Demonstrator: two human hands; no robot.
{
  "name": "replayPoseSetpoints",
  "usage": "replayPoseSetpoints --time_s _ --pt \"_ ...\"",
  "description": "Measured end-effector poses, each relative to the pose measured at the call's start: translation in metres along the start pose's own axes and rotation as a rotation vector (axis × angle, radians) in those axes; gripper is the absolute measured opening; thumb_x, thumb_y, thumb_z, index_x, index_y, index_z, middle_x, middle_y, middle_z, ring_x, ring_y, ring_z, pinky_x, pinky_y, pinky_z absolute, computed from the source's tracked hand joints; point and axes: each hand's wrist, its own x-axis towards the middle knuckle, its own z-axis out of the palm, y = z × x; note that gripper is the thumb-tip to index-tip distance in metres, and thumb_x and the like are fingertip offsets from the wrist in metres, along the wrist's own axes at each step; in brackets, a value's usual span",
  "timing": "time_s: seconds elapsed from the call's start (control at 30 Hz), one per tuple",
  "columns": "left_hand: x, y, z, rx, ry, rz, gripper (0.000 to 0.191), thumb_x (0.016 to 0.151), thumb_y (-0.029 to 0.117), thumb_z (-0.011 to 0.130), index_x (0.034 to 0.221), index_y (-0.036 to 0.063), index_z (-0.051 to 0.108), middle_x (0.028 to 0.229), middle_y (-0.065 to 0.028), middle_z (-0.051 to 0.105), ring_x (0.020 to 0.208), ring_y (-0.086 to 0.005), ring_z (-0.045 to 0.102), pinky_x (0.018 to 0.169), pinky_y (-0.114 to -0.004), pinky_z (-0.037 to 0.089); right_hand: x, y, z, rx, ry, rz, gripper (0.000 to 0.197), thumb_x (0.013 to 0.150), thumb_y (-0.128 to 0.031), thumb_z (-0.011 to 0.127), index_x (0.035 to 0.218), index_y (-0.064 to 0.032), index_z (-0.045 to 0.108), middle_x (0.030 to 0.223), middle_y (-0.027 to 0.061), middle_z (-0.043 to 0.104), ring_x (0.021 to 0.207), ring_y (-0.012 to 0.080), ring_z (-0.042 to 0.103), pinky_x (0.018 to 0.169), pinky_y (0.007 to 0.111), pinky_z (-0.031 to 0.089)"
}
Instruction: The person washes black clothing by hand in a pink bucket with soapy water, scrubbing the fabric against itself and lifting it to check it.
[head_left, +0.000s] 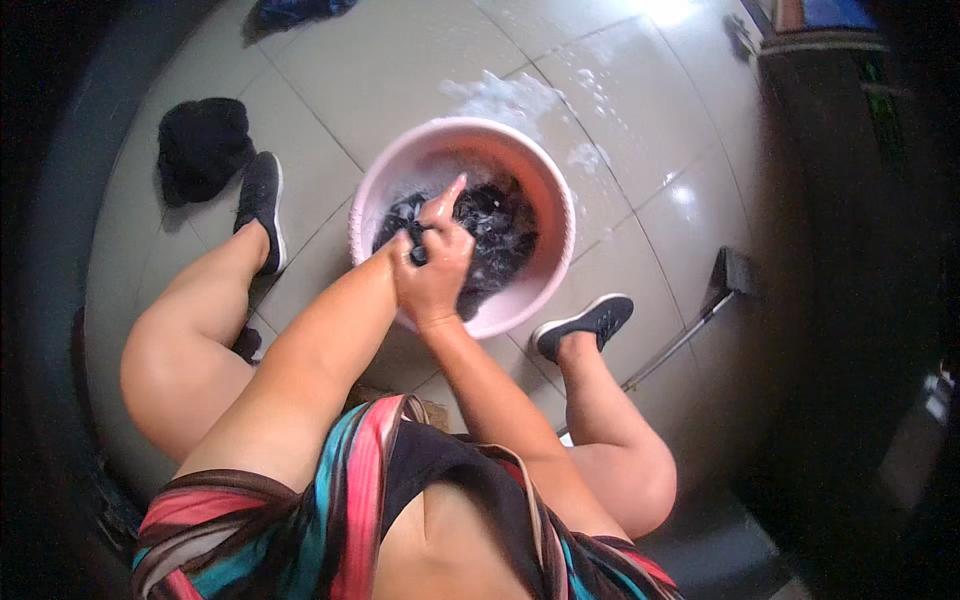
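A round pink plastic basin (559, 225) stands on the tiled floor between my feet. Wet dark cloth (499, 240) lies bunched in it, with soapy water around. Over the basin, my right hand (435, 277) is curled on a fold of this cloth and pressed against my left hand (441, 210). The left one is wet and partly covered by the right, with a digit pointing to the far side of the basin. Dark fabric shows between the two hands. The left hand's grip is partly hidden.
Soap suds (502, 97) and water are spread on the tiles beyond the basin. A black cloth heap (202, 150) lies by my left shoe (261, 210). Right of my right shoe (592, 326) is a long-handled dustpan or similar tool (731, 274). Dark blue fabric (300, 11) lies at the top edge.
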Motion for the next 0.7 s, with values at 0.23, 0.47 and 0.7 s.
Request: replayPoseSetpoints --time_s 0.23,0.47,0.7 --pt "-0.019 -0.003 0.041 0.254 0.274 -0.040 0.065 0.085 0.059 0.049 0.124 0.0065 0.050 0.131 -0.0176 0.045 0.122 -0.0249 0.039 0.101 -0.044 0.029 0.034 0.052 -0.023 -0.206 0.210 0.273 0.024 0.079 -0.024 0.060 0.067 -0.0026 0.055 0.072 0.0183 0.056 0.068 0.0354 0.054 0.062 0.045 0.042" --pt "-0.056 0.028 0.042 -0.252 0.071 -0.010 0.016 0.084 0.022 0.063 0.089 0.0070 0.061 0.083 -0.0064 0.064 0.081 -0.0204 0.062 0.081 -0.032 0.050 0.038 0.059 -0.044 -0.365 0.208 0.295 0.046 0.085 -0.046 0.053 0.063 -0.0048 0.056 0.074 0.0190 0.058 0.066 0.0369 0.057 0.063 0.045 0.046" --pt "-0.107 0.074 -0.050 1.107 0.243 0.390 0.054 0.086 0.038 0.057 0.045 0.0035 0.054 0.043 -0.0007 0.047 0.046 -0.0104 0.046 0.050 -0.028 0.039 -0.020 0.086 -0.115 -0.363 -0.384 -0.499 0.048 0.075 -0.056 0.060 0.078 -0.0081 0.061 0.092 0.0099 0.054 0.085 0.0289 0.050 0.071 0.040 0.042"
